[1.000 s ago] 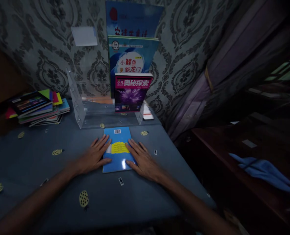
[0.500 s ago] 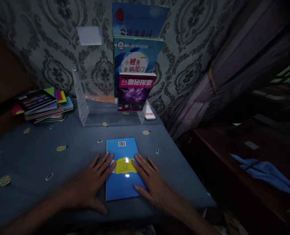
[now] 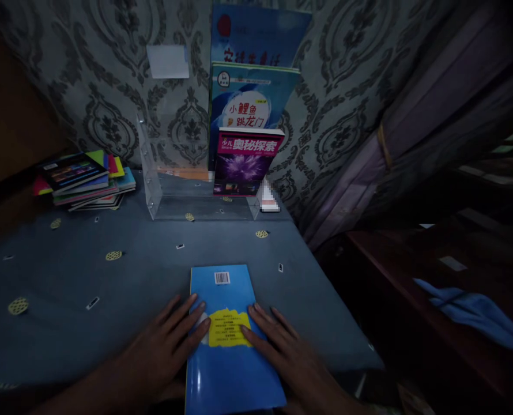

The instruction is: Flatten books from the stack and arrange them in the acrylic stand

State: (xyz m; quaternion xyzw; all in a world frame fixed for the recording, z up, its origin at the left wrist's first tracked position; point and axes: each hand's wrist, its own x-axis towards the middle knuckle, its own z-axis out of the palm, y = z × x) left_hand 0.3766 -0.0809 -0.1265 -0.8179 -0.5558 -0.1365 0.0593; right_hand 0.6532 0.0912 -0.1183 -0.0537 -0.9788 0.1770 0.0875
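Observation:
A blue book [image 3: 222, 374] with a yellow text patch and a barcode lies back cover up at the table's near edge. My left hand [image 3: 170, 340] grips its left side, fingertips on the cover. On the opposite side my right hand [image 3: 289, 351] holds the right edge, fingers over the cover. Both thumbs are mostly hidden, and the book's near end reaches the bottom of the picture. Farther back, a clear acrylic book stand [image 3: 150, 190] bears a pink and purple book [image 3: 243, 164], a teal book [image 3: 278, 92] and a tall blue book [image 3: 260, 34].
A loose pile of books [image 3: 83, 178] sits at the back left of the cloth-covered table [image 3: 139, 288]. A white card [image 3: 168, 61] is by the patterned wall. On the right are a tied curtain [image 3: 395, 121] and a dark red surface with a blue cloth [image 3: 468, 314].
Both hands have drawn the blue book toward me, to the near table edge. The thumbs, visible before, are now mostly out of sight. My view has shifted slightly left.

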